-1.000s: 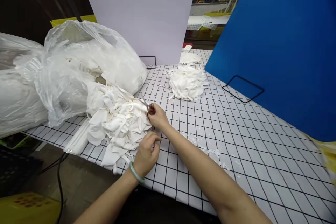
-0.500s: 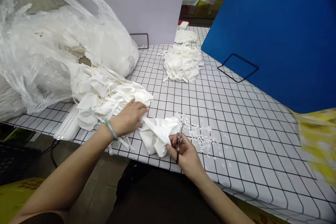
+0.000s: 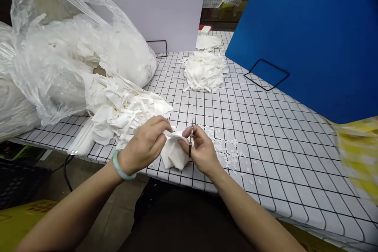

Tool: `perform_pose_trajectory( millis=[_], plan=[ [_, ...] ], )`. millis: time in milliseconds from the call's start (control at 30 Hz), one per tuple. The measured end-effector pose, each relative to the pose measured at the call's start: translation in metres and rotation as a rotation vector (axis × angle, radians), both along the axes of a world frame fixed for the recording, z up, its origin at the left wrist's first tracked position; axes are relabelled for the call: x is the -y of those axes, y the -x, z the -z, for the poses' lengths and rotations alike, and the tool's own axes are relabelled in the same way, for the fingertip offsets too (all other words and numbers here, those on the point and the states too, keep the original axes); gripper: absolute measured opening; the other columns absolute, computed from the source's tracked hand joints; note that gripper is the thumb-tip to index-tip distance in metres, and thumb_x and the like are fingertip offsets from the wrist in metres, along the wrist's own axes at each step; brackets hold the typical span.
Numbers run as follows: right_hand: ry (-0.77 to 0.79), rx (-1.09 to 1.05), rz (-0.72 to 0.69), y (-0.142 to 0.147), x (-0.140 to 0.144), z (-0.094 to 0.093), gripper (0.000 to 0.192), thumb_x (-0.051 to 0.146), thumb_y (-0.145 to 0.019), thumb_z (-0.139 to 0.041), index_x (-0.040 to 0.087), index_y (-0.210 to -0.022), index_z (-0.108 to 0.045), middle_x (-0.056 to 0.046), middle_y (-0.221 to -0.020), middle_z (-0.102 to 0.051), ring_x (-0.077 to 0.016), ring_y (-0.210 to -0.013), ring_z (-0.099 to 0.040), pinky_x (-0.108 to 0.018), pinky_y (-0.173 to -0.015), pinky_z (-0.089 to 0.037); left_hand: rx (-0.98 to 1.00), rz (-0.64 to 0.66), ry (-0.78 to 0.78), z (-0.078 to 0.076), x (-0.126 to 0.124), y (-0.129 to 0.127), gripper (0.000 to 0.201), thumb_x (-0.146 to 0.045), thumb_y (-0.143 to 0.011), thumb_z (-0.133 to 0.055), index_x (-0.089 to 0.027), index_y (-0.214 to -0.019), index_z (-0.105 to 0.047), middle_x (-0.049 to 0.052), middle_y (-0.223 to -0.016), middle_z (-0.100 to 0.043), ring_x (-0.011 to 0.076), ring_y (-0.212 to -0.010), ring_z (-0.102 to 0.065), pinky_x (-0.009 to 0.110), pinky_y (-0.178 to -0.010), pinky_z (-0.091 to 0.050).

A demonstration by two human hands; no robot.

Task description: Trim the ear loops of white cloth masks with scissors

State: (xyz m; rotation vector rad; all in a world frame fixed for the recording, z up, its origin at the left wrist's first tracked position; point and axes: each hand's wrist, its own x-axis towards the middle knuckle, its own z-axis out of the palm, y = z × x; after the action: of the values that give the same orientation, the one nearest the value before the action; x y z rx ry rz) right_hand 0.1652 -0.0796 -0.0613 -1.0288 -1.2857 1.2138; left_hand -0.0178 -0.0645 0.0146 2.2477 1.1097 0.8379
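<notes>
The tabletop (image 3: 283,141) is bright, the floor (image 3: 112,208) dim.

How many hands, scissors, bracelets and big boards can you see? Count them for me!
Left hand and right hand: 2
Scissors: 1
Bracelet: 1
Blue board and lilac board: 2
Total: 6

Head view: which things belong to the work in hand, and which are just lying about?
Part of the work:
scissors, in the right hand
white cloth piece, between it and the left hand
cloth heap, probably
small scraps, probably

Apparently just there:
blue board
pale board
yellow-and-white sheet
</notes>
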Motion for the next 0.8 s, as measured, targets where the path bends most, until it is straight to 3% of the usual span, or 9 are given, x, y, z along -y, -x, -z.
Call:
perform_pose_trajectory(
  millis=[100,200,267,300,400,500,600,800],
  plan=[
    [-0.093,-0.036,0.041,-0.006,-0.008,-0.003,0.018,0.017,-0.078,-0.070,0.024,-0.087,-0.056,0.001,-0.086,-0.056,-0.0156,-0.083,-0.054,-0.029,-0.077,-0.047,0.145,0.152,0.620,-0.005,0.012,0.003,0.012,-0.017,-0.088,-0.054,-0.015,-0.085,-0.065,0.004,-0.077,-0.062,0.0162,-0.072,-0.057,0.029,-0.067,-0.048],
    [-0.176,-0.071,0.087,-0.008,-0.009,-0.005,0.017,0.012,-0.077,-0.069,0.024,-0.083,-0.057,0.002,-0.082,-0.057,-0.0152,-0.081,-0.055,-0.029,-0.076,-0.047,0.463,0.329,1.306,0.009,0.023,-0.005,0.038,-0.047,-0.089,-0.058,-0.012,-0.097,-0.071,0.010,-0.092,-0.069,0.0207,-0.083,-0.066,0.033,-0.075,-0.053],
    [-0.187,-0.088,0.106,-0.008,-0.006,-0.006,0.018,0.010,-0.078,-0.069,0.024,-0.081,-0.056,0.002,-0.082,-0.058,-0.0148,-0.080,-0.057,-0.029,-0.075,-0.048,0.747,0.322,1.563,0.023,0.028,-0.014,0.057,-0.062,-0.088,-0.055,-0.010,-0.102,-0.072,0.015,-0.100,-0.070,0.0225,-0.087,-0.068,0.034,-0.079,-0.055],
    [-0.179,-0.095,0.110,-0.008,-0.005,-0.006,0.019,0.010,-0.078,-0.069,0.024,-0.081,-0.056,0.002,-0.082,-0.058,-0.0145,-0.079,-0.057,-0.029,-0.075,-0.048,0.874,0.275,1.592,0.028,0.029,-0.019,0.057,-0.062,-0.087,-0.057,-0.009,-0.102,-0.072,0.014,-0.098,-0.069,0.0196,-0.082,-0.068,0.030,-0.074,-0.054],
    [-0.150,-0.106,0.094,-0.010,-0.001,-0.005,0.020,0.013,-0.078,-0.072,0.024,-0.081,-0.056,0.002,-0.082,-0.060,-0.0149,-0.080,-0.059,-0.029,-0.076,-0.049,1.032,0.101,1.451,0.035,0.029,-0.030,0.031,-0.040,-0.085,-0.072,-0.010,-0.093,-0.073,0.003,-0.077,-0.060,0.0049,-0.056,-0.051,0.015,-0.050,-0.036],
    [-0.137,-0.100,0.069,-0.014,0.003,-0.005,0.019,0.015,-0.079,-0.073,0.024,-0.082,-0.056,0.002,-0.084,-0.062,-0.0159,-0.084,-0.060,-0.031,-0.080,-0.049,0.935,0.050,1.354,0.031,0.029,-0.030,0.025,-0.035,-0.085,-0.074,-0.010,-0.090,-0.074,-0.002,-0.068,-0.048,0.0019,-0.050,-0.034,0.015,-0.045,-0.019],
    [-0.129,-0.116,0.070,-0.015,0.005,-0.007,0.019,0.016,-0.080,-0.074,0.024,-0.082,-0.057,0.001,-0.087,-0.064,-0.0165,-0.087,-0.061,-0.032,-0.082,-0.050,0.766,0.058,1.223,0.025,0.031,-0.023,0.031,-0.041,-0.088,-0.070,-0.012,-0.094,-0.077,-0.002,-0.066,-0.044,0.0045,-0.054,-0.032,0.018,-0.048,-0.023],
    [0.057,-0.256,0.021,0.007,0.009,-0.004,0.029,0.028,-0.073,-0.082,0.023,-0.079,-0.054,0.001,-0.083,-0.062,-0.0150,-0.078,-0.059,-0.029,-0.073,-0.050,0.454,0.011,0.540,0.014,0.035,-0.010,0.023,-0.036,-0.093,-0.065,-0.017,-0.088,-0.078,0.003,-0.078,-0.053,0.0144,-0.073,-0.050,0.028,-0.068,-0.044]
  ],
)
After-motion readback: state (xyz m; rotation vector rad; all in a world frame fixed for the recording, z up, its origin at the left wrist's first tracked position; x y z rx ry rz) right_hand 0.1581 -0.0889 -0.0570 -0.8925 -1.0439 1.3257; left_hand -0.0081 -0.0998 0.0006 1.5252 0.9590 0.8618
